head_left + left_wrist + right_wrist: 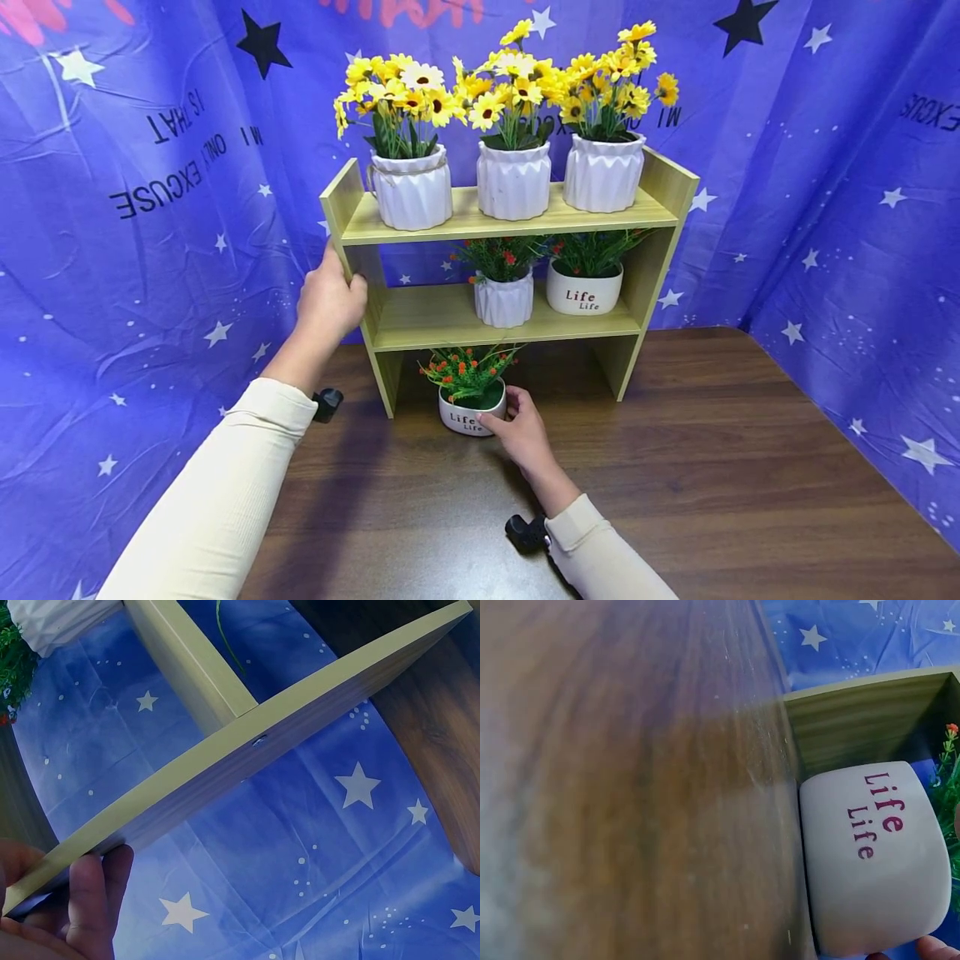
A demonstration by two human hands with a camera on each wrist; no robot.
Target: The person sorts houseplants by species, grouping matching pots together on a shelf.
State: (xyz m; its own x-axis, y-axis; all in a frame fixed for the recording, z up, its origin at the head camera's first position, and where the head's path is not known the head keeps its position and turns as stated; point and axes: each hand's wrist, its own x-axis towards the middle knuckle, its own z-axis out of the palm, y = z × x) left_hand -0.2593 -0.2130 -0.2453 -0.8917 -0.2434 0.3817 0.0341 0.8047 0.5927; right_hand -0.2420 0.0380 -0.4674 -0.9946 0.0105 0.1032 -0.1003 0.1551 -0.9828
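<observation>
My left hand (330, 296) grips the edge of the left side panel (259, 735) of a light wooden shelf (510, 225), thumb on one face and fingers on the other. At the shelf's foot, on the table, stands a white oval flowerpot (457, 417) marked "Life Life", with green leaves and small red-orange flowers. My right hand (525, 433) holds that pot by its right side, thumb at the front. In the right wrist view the pot (877, 862) shows large, and only fingertips (934, 949) of the hand appear at the lower edge.
On the top board stand three white pleated pots (513, 183) with yellow flowers. The middle board bears a white pleated pot (504, 300) and another "Life" pot (585, 290) to its right. A brown wooden table (712, 467) lies below; a blue starry curtain (225, 275) hangs behind.
</observation>
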